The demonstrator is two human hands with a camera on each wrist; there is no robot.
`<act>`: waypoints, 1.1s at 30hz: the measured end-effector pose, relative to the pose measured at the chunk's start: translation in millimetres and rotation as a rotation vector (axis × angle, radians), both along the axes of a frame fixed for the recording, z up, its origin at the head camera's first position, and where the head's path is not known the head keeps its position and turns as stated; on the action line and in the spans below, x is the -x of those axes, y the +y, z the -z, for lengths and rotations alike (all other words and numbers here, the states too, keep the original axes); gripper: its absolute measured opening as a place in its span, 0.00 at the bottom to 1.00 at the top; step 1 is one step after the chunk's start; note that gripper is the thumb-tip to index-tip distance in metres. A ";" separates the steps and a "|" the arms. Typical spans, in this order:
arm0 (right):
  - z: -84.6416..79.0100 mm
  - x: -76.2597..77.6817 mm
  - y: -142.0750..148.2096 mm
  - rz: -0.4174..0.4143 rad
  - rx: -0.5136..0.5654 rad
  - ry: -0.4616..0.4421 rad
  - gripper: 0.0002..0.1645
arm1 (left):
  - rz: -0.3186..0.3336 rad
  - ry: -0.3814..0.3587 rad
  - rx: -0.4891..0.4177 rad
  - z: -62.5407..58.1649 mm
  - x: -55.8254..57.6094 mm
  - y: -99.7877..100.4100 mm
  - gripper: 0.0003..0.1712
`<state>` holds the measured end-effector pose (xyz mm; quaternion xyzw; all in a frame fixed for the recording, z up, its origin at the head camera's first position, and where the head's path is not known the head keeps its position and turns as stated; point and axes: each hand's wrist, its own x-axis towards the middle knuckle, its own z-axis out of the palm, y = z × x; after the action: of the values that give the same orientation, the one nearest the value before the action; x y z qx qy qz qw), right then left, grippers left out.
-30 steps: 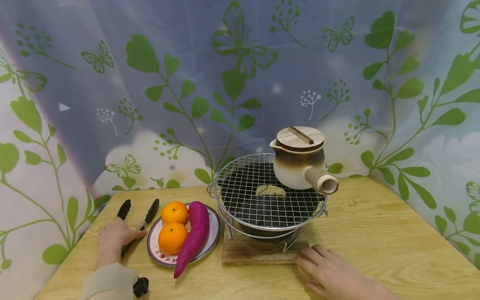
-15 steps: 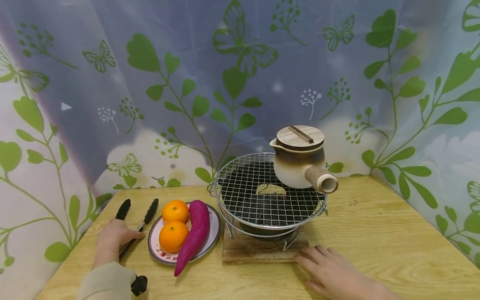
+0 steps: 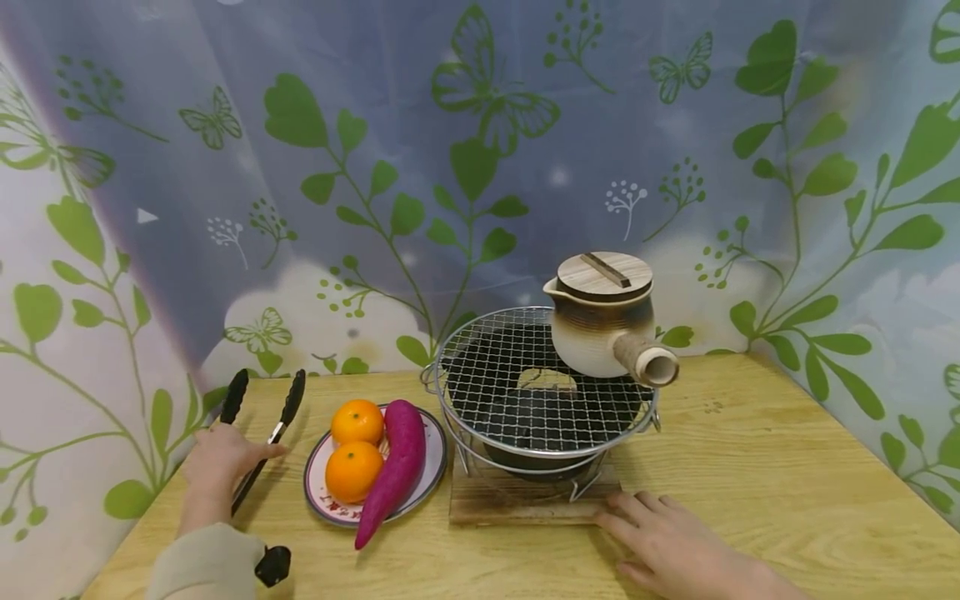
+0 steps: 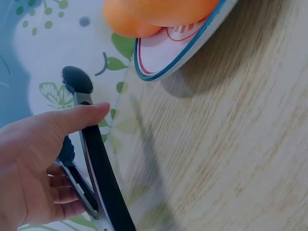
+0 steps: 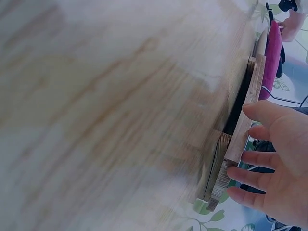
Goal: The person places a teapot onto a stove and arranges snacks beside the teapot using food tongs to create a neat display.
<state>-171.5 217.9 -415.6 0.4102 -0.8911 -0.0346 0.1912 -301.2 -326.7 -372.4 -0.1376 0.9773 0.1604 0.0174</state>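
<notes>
My left hand grips black-and-silver tongs at the table's left side, thumb on one arm and fingers round the other. Their two black tips stand apart and point away from me. In the left wrist view, the tongs' shadow lies apart from them on the table. My right hand touches the right front corner of a wooden board with its fingers extended. On that board stands a round grill with a wire mesh top. A lidded clay pot with a hollow side handle sits on the mesh.
Between the tongs and the grill is a plate with two oranges and a purple sweet potato, whose tip hangs over the rim. A patterned curtain stands behind the wooden table.
My left hand has raised the tongs, and their tips now appear higher against the curtain. The head view has shifted slightly. My right hand stays at the board's corner.
</notes>
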 end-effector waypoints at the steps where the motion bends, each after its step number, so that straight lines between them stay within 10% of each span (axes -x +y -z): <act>1: 0.3 -0.1 -0.3 -0.001 0.002 0.003 0.32 | 0.000 -0.001 -0.011 -1.2 -0.8 -0.6 0.71; 33: -5.7 -2.2 -3.4 0.037 -0.010 -0.099 0.33 | 0.224 0.002 0.070 -36.0 -18.1 2.9 0.64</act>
<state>-169.3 214.5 -409.8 0.3957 -0.9067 -0.0225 0.1441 -283.1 -323.9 -336.4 -0.0277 0.9915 0.1236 0.0296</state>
